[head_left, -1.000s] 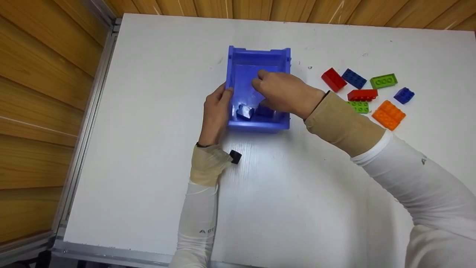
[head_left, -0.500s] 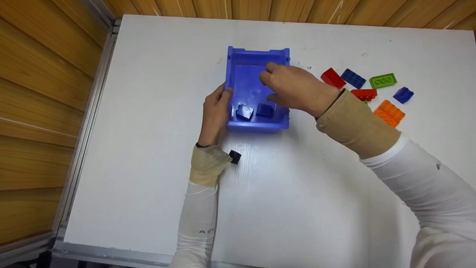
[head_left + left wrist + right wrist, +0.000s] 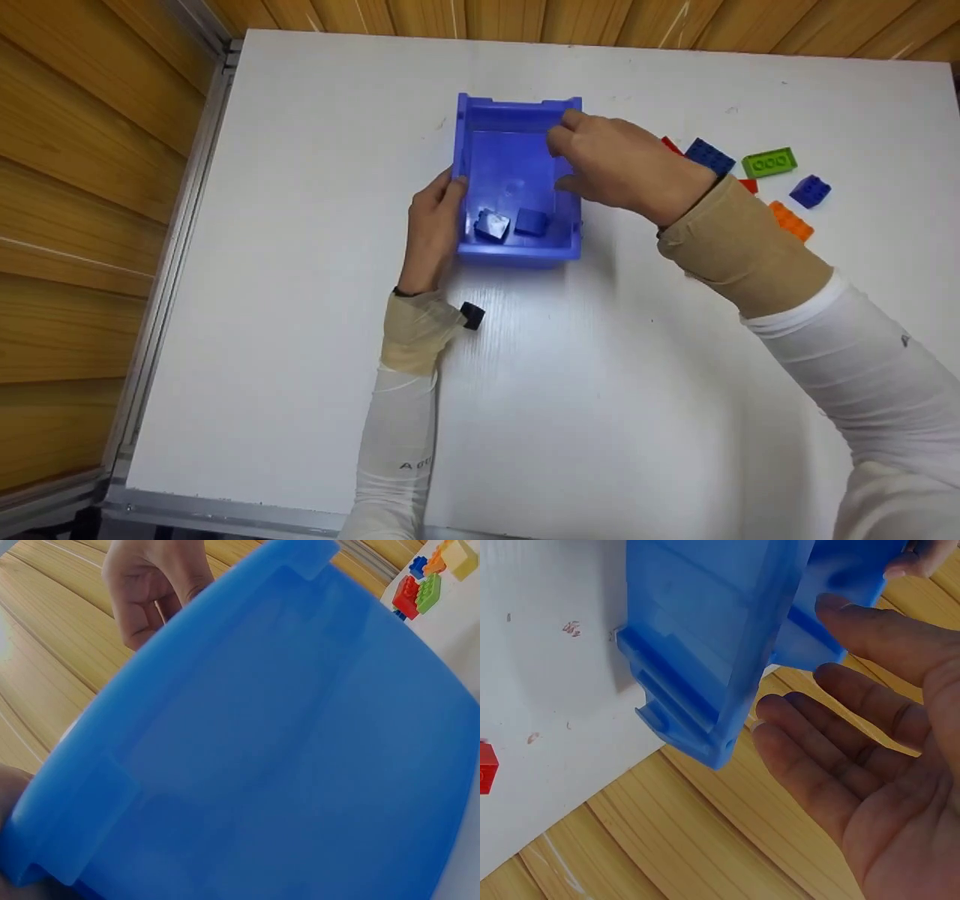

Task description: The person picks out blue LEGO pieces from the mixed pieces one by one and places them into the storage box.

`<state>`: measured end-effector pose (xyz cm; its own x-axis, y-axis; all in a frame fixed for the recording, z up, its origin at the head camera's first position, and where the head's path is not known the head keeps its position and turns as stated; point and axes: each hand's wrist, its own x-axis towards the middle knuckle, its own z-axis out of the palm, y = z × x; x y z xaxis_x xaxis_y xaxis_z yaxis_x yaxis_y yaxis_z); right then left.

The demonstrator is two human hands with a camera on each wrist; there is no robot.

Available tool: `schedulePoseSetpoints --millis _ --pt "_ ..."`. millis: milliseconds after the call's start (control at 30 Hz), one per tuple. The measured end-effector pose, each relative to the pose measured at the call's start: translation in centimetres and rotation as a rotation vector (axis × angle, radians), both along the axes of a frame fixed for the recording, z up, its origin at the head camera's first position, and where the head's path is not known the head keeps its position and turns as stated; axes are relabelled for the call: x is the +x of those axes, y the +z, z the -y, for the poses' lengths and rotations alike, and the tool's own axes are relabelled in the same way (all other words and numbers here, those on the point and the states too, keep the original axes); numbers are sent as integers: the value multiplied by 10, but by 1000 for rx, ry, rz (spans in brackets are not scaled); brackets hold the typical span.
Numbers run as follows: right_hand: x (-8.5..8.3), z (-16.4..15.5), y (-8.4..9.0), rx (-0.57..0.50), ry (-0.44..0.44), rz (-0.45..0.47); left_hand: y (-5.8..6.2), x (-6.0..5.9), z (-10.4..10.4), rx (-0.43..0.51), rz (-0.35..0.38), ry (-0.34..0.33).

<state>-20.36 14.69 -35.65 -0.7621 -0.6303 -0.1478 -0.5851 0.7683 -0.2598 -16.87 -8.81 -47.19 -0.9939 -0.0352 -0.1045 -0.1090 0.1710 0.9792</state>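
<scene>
Your left hand [image 3: 433, 225] rests against the left wall of the blue bin [image 3: 517, 112], fingers laid along the outside and the thumb hooked over the rim. The bin sits on the white worktop [image 3: 300, 225], upper middle of the head view. It is a rectangular open-topped plastic tub, bright blue, with a thick stepped rim and a notched far edge. Inside, at the near end, lie two blue bricks [image 3: 511, 223] side by side: the left one tilted and catching the light, the right one darker and flat.

Your right hand [image 3: 626, 169] hovers over the bin's right wall near the far corner, holding nothing. The right wrist view shows the fingers [image 3: 832, 757] straight and loosely spread, palm open, just beside the bin's outer wall [image 3: 705, 637].

To the right in the head view, partly hidden behind your right arm, loose bricks lie on the worktop: a blue brick [image 3: 709, 156], a green brick [image 3: 769, 162], a smaller blue brick [image 3: 811, 190] and an orange brick [image 3: 792, 220], with red edges showing beside your wrist.
</scene>
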Motion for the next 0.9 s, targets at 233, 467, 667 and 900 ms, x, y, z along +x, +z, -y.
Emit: schedulePoseSetpoints --millis 233,467,667,900 --pt "-2 -11 5 -15 -36 -14 0 -1 0 5 7 0" --pt "-3 -22 10 -23 -94 -3 0 -1 0 1 9 4" --pt "-5 -35 13 -19 -135 5 0 0 1 13 17 8" --pt "-5 -54 16 -72 -154 -25 0 2 3 42 15 -6"
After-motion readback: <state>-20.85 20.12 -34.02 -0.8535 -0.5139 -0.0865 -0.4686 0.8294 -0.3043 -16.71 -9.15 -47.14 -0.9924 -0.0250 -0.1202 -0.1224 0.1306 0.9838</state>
